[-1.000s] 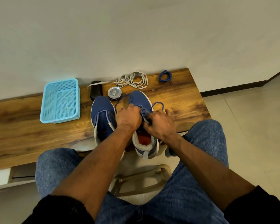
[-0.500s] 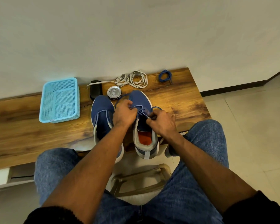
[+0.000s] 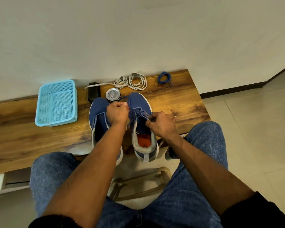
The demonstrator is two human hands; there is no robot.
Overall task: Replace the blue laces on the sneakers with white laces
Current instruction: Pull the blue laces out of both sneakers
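Both hands work on the right sneaker at the surface's near edge: the left hand and right hand each pinch the blue lace with curled fingers. The white laces (loosely coiled) lie at the far edge.

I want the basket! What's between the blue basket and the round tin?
In the head view, a black object stands between the blue basket and the round tin.

left hand fisted, right hand fisted
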